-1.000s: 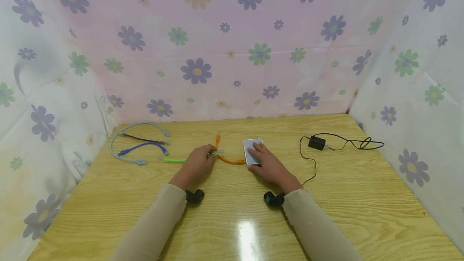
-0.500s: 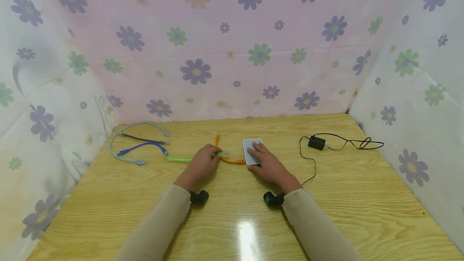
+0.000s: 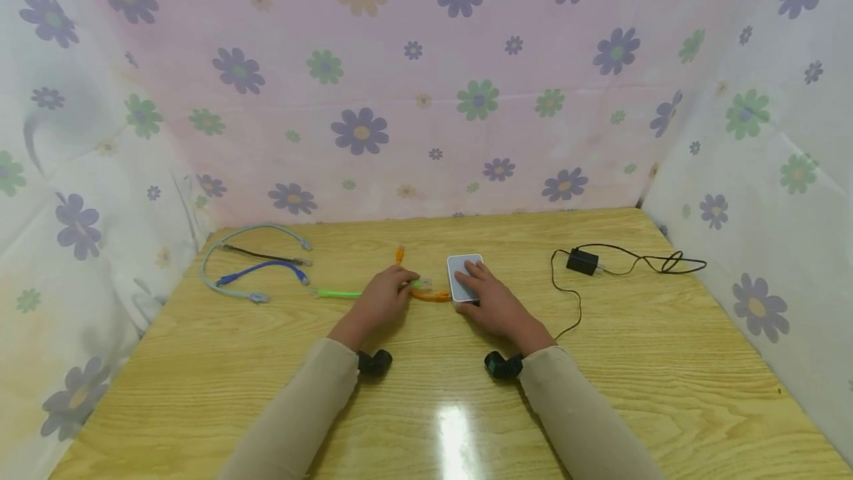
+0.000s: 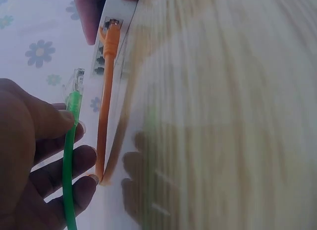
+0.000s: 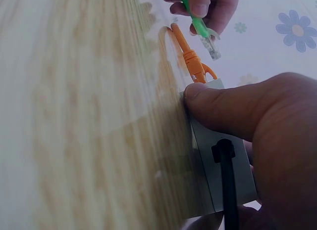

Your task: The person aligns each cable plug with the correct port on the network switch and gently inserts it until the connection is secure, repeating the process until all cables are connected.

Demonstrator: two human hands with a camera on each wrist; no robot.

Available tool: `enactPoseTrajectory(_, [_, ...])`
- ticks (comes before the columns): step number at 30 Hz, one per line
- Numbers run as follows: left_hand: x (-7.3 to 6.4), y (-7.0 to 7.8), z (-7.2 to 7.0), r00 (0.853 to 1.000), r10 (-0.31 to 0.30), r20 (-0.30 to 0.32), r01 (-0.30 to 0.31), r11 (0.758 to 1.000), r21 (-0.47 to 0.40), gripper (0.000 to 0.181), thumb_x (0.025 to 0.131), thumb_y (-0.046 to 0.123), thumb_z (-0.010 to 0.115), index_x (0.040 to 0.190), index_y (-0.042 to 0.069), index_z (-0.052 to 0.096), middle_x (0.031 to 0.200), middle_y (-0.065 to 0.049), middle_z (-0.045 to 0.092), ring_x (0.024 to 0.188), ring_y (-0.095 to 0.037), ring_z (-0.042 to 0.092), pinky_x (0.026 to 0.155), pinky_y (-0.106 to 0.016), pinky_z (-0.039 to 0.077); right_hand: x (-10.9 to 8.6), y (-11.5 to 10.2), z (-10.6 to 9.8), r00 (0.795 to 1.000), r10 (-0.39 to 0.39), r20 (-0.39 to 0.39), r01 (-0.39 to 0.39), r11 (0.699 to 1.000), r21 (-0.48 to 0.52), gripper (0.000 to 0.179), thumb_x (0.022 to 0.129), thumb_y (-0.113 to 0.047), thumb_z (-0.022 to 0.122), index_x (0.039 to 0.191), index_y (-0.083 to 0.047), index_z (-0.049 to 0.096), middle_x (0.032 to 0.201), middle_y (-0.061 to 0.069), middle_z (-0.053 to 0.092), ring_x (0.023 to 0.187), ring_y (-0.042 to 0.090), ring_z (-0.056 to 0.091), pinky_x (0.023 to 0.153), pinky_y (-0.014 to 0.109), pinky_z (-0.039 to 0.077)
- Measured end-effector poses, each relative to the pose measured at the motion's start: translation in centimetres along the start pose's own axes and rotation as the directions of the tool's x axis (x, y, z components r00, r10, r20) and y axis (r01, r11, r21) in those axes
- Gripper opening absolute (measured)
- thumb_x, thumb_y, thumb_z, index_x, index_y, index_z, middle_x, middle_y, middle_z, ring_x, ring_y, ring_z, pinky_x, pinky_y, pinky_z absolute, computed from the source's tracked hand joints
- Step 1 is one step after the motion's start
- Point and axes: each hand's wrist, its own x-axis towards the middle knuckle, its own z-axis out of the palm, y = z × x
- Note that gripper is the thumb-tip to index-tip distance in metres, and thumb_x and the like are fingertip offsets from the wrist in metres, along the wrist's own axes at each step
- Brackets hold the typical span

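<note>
My left hand (image 3: pixel 378 302) pinches a green Ethernet cable (image 4: pixel 69 161) between thumb and fingers, just behind its clear plug (image 4: pixel 79 79). That plug points at the port side of a small white network switch (image 3: pixel 460 287), a short gap away. An orange Ethernet cable (image 4: pixel 105 91) is plugged into one port there; other ports beside it show dark openings. Over the switch lies my right hand (image 3: pixel 498 306), gripping it with the thumb on its side and fingers across the grey top. A black power lead (image 5: pixel 228 180) enters the side by the right thumb.
To the left lie a light blue cable (image 3: pixel 209 261), a black cable (image 3: pixel 260 254) and a blue cable (image 3: pixel 266 265). A black power adapter (image 3: pixel 583 262) with a looped cord sits on the right. Floral cloth (image 3: pixel 413 154) walls the wooden table at back and sides.
My left hand has moved right with the green cable, bringing its plug closer to the switch. The right hand and the switch have stayed in place.
</note>
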Motion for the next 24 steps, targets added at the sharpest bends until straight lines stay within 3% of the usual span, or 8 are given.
enactPoseTrajectory(11, [0.2, 0.7, 0.2, 1.0, 0.012, -0.003, -0.012, 0.998, 0.055, 0.025, 0.098, 0.013, 0.057, 0.12, 0.01, 0.068, 0.117, -0.006, 0.066, 0.108, -0.024, 0.063, 0.094, -0.041, 0.051, 0.0, -0.1, 0.1, 1.0, 0.006, 0.004, -0.006, 1.0, 0.009, 0.064, 0.094, -0.034, 0.063, 0.15, -0.016, 0.038, 0.161, 0.01, 0.021, 0.151, 0.033, 0.011, 0.113, 0.055, 0.031])
enactPoseTrajectory(24, [1.4, 1.7, 0.5, 1.0, 0.01, -0.007, -0.009, 0.99, 0.141, 0.023, 0.096, 0.011, 0.058, 0.116, 0.009, 0.07, 0.115, -0.007, 0.068, 0.111, -0.027, 0.06, 0.099, -0.043, 0.048, 0.0, 0.2, 0.0, 1.0, -0.002, -0.01, 0.002, 1.0, 0.009, 0.064, 0.094, -0.035, 0.063, 0.15, -0.014, 0.038, 0.161, 0.012, 0.022, 0.15, 0.034, 0.012, 0.114, 0.055, 0.031])
